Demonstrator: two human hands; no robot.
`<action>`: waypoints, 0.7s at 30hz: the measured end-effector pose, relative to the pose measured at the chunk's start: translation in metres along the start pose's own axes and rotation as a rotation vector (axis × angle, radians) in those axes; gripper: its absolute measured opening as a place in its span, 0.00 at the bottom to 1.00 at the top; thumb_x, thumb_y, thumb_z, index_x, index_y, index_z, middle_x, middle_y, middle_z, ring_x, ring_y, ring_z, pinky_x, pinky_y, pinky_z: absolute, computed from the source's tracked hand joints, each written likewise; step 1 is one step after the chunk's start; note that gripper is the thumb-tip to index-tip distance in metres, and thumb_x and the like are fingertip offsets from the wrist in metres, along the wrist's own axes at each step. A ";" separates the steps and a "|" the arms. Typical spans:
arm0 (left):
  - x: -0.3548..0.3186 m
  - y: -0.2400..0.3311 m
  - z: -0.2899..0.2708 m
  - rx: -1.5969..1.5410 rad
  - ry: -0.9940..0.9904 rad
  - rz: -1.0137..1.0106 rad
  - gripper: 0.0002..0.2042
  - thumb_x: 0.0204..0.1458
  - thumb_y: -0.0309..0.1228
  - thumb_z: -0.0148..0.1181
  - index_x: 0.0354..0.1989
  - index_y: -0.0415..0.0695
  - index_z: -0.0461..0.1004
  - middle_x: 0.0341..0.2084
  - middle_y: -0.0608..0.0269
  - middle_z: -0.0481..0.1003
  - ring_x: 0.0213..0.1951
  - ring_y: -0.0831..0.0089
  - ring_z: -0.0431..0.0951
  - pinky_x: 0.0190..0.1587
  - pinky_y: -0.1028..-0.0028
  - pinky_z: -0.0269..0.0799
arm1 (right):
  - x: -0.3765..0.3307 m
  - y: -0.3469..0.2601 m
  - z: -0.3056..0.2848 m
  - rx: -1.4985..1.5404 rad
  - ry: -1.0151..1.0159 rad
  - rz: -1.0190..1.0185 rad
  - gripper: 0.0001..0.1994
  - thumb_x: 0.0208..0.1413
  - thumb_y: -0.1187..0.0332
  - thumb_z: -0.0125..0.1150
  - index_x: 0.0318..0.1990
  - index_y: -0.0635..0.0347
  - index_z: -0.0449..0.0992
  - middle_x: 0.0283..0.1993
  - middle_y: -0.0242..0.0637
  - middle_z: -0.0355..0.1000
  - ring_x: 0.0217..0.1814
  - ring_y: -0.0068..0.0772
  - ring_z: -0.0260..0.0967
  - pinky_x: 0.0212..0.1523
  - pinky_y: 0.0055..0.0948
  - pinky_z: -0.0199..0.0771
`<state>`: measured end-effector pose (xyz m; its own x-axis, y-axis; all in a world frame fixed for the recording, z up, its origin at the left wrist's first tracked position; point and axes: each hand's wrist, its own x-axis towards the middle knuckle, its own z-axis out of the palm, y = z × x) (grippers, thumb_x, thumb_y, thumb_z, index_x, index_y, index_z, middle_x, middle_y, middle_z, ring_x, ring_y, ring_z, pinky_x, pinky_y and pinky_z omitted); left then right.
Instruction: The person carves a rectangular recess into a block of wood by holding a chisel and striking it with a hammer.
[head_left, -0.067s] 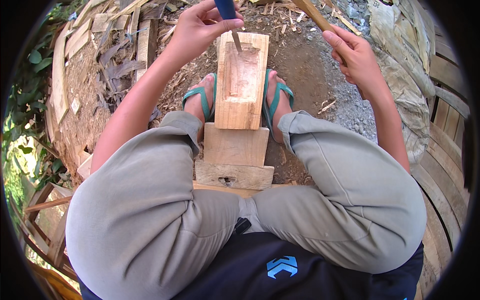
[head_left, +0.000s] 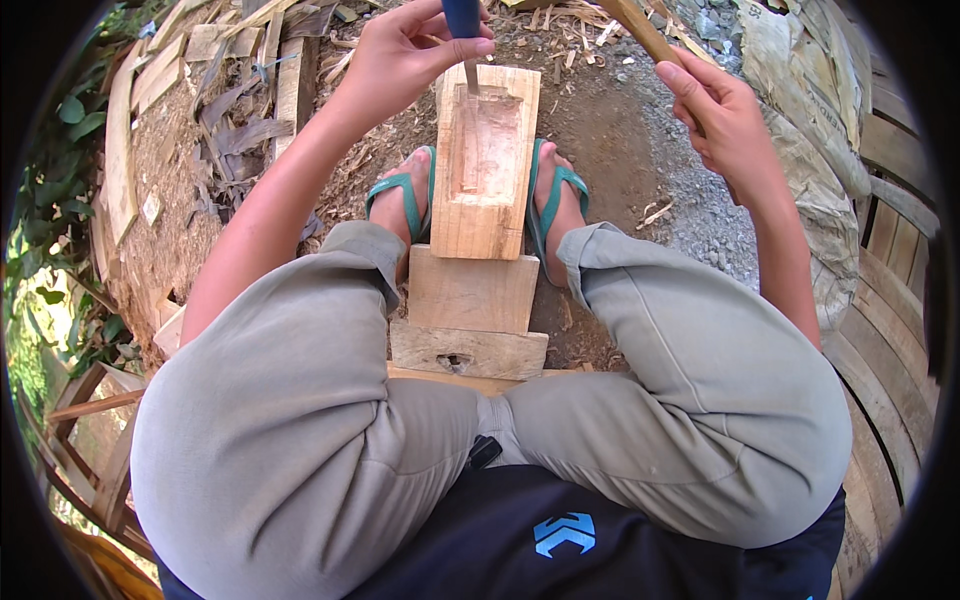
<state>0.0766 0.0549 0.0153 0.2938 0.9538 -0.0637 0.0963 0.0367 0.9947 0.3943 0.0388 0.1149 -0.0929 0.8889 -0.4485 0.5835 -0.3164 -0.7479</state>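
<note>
Between my feet lies a wooden block [head_left: 478, 232] with a rectangular hollow cut into its upper face. My left hand [head_left: 418, 50] is closed round the blue handle of a chisel [head_left: 462, 18]. The chisel's metal blade points down into the far left part of the hollow. To the right, my right hand [head_left: 722, 120] grips the wooden handle of a striking tool [head_left: 640, 28]; its head is beyond the top edge of the picture. That handle slants up and left, apart from the chisel.
Under the block's near end sits a flat board [head_left: 472, 292], with a knotted plank [head_left: 468, 350] nearer me. My feet in green flip-flops flank the block. Wood scraps [head_left: 235, 140] are heaped at left, gravel [head_left: 710, 225] and a crumpled sack [head_left: 815, 190] at right.
The chisel has shifted slightly left, its blade standing more upright in the hollow. My right hand and the handle have moved a little to the right.
</note>
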 end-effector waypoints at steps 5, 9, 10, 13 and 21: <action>0.002 0.001 0.004 0.006 0.022 0.083 0.11 0.55 0.27 0.71 0.44 0.39 0.79 0.34 0.68 0.80 0.35 0.83 0.77 0.38 0.78 0.73 | -0.011 -0.020 -0.008 -0.019 0.027 -0.159 0.26 0.67 0.55 0.62 0.66 0.59 0.72 0.23 0.19 0.61 0.17 0.07 0.52 0.15 0.15 0.47; 0.001 0.001 0.005 0.118 0.047 0.071 0.12 0.55 0.27 0.72 0.44 0.39 0.79 0.34 0.68 0.80 0.34 0.83 0.78 0.37 0.78 0.74 | -0.022 -0.033 -0.012 -0.081 0.058 -0.204 0.26 0.67 0.56 0.62 0.66 0.61 0.72 0.23 0.19 0.61 0.18 0.06 0.52 0.17 0.14 0.47; 0.002 0.000 0.006 0.108 0.051 0.072 0.12 0.54 0.27 0.72 0.44 0.38 0.79 0.33 0.68 0.80 0.34 0.83 0.78 0.37 0.78 0.74 | -0.025 -0.036 -0.013 -0.103 0.065 -0.224 0.26 0.67 0.56 0.62 0.66 0.61 0.72 0.24 0.19 0.61 0.19 0.06 0.53 0.18 0.14 0.47; 0.002 -0.001 0.006 0.043 0.050 0.060 0.11 0.54 0.27 0.73 0.43 0.40 0.80 0.33 0.68 0.81 0.33 0.83 0.78 0.36 0.78 0.74 | -0.028 -0.039 -0.013 -0.131 0.066 -0.260 0.26 0.67 0.57 0.63 0.67 0.61 0.72 0.25 0.21 0.64 0.20 0.08 0.54 0.20 0.14 0.49; -0.004 -0.001 0.009 0.230 0.035 0.074 0.14 0.52 0.30 0.73 0.46 0.42 0.81 0.39 0.66 0.84 0.38 0.80 0.82 0.41 0.77 0.76 | -0.038 -0.023 -0.013 -0.137 0.161 -0.521 0.23 0.65 0.60 0.65 0.64 0.61 0.75 0.29 0.21 0.69 0.26 0.11 0.58 0.25 0.18 0.56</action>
<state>0.0834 0.0482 0.0143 0.2750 0.9613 0.0159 0.2911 -0.0990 0.9516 0.3952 0.0168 0.1558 -0.2786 0.9590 0.0513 0.5938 0.2140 -0.7756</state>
